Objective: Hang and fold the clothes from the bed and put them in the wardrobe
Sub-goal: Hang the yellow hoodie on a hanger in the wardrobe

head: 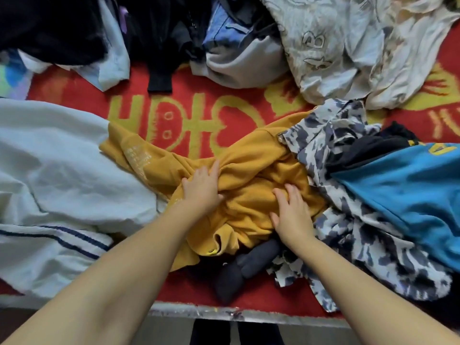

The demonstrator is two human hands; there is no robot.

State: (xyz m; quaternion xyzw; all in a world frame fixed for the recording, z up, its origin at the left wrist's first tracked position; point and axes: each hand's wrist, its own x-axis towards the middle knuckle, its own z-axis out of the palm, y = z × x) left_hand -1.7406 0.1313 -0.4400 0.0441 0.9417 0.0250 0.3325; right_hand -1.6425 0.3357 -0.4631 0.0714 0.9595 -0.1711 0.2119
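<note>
Head view: both hands were down on the yellow garment [251, 195], crumpled mid-bed near the front edge. My left hand [202, 189] had its fingers dug into a bunched fold on the garment's left half, gripping it. My right hand [292, 215] lay on the right half with fingers curling into the cloth; I judged it was grasping too, though the fingertips were partly hidden. The garment's long axis ran roughly from upper left to lower right, so the hands sat one at either side of its middle, about equally near. It lay on the red bedspread [199, 80], touching a white garment [62, 175] on the left and overlapped by a patterned garment [353, 220] on the right, with a blue shirt [408, 195] beyond. A dark sock-like item [249, 265] stuck out from under it. No wardrobe or hanger was in view. My guess: lift next.
</note>
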